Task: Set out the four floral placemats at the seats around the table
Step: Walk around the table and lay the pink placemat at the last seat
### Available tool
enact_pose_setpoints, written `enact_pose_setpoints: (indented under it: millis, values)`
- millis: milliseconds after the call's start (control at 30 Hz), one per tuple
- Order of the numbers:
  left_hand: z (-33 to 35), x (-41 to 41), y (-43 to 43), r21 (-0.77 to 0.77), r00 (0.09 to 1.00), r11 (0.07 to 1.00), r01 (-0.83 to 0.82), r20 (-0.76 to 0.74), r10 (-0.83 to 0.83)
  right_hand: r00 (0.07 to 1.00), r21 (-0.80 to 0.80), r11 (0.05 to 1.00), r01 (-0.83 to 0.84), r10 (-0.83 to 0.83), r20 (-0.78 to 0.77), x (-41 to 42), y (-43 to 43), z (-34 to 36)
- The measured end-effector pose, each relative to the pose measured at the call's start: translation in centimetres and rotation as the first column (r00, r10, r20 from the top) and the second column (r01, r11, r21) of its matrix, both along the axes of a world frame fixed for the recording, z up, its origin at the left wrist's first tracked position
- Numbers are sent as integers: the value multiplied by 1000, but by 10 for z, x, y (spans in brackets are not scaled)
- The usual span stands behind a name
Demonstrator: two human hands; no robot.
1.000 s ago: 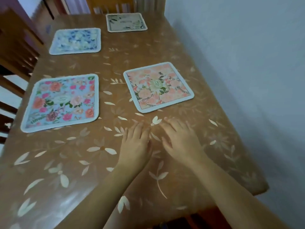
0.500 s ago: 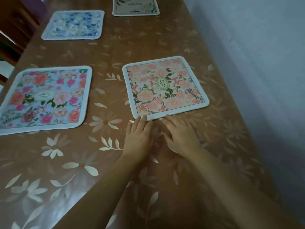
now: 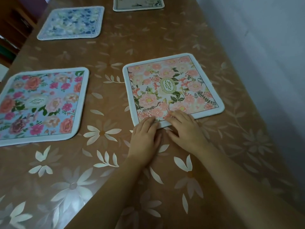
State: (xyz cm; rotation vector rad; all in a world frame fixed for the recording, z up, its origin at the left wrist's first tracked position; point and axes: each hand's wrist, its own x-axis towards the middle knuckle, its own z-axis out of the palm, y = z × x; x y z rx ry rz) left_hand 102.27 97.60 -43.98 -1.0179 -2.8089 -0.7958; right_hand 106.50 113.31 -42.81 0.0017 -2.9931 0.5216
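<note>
The pink placemat (image 3: 171, 90) lies flat on the table (image 3: 148, 38). It has pink flowers, green leaves and the word GARDEN in a green oval in its middle. It sits a bit crooked, not lined up with the table's side.

Both hands are at the near edge of the pink placemat. The left hand (image 3: 145, 138) lies flat with its fingers straight and close together. Its fingertips rest on the near left corner of the pink placemat. The right hand (image 3: 184, 128) is flat too, with straight fingers spread a little. They lie over the near edge of the pink placemat and reach onto the printed flowers. Neither hand pinches or grips anything. The two hands lie side by side, very near each other, with their palms on the tablecloth (image 3: 102, 162).

Left of the pink placemat, with a gap between, lies the rose placemat (image 3: 41, 104) with a blue ground. Farther off and to the left lies the blue and white placemat (image 3: 71, 22). Straight beyond the pink placemat lies the beige placemat (image 3: 138, 4), cut off by the top of the picture.

The tablecloth is brown and shiny, with white flowers and leaves. A pale wall (image 3: 264, 47) stands to the right of the pink placemat.
</note>
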Motion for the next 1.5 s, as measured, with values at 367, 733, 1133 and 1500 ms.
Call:
enact_pose_setpoints:
  millis: [367, 733, 1133, 1500]
  values:
    - [1, -22, 5, 150, 1000, 988, -27, 7, 26, 991, -76, 995, -59, 49, -127, -12, 10, -4]
    - [13, -21, 9, 151, 997, 987, 61, 32, -67, 993, -183, 982, -55, 34, -115, -12, 19, -3]
    - [9, -25, 14, 132, 999, 991, 10, 51, -17, 968, -152, 983, -100, 60, -244, -12, 16, 5]
    - [17, -22, -6, 223, 975, 969, -106, 216, 57, 982, -156, 985, -79, 51, -180, 1, 14, 11]
